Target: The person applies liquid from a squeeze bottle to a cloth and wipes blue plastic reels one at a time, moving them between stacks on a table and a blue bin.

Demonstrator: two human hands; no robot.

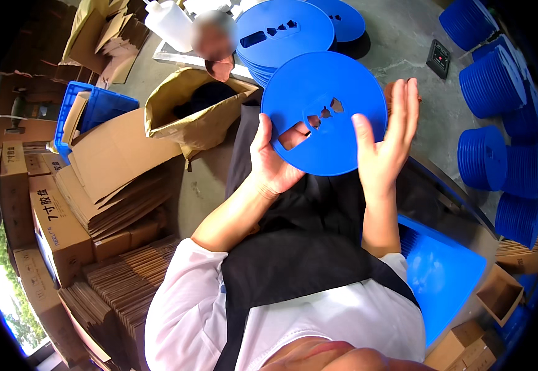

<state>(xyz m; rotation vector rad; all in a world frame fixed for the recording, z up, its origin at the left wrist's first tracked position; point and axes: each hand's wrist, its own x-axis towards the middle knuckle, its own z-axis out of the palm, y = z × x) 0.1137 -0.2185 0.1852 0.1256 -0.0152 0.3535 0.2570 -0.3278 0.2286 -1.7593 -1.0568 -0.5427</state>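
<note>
Held item: round blue plastic disc with cut-out slots (327,117), upright above the lap.
Left hand (272,161): grips the disc's lower left edge.
Right hand (386,139): open palm braces the right edge.
Background: stack of blue discs (281,37).

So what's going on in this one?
A person holds a round blue plastic disc up in front of them with both bare hands. The left hand grips its lower left edge, with the thumb at one of the cut-outs; the right hand is pressed flat against its right edge. Stacks of matching blue discs stand on the grey work surface, and flattened cardboard boxes are piled at the left.
</note>
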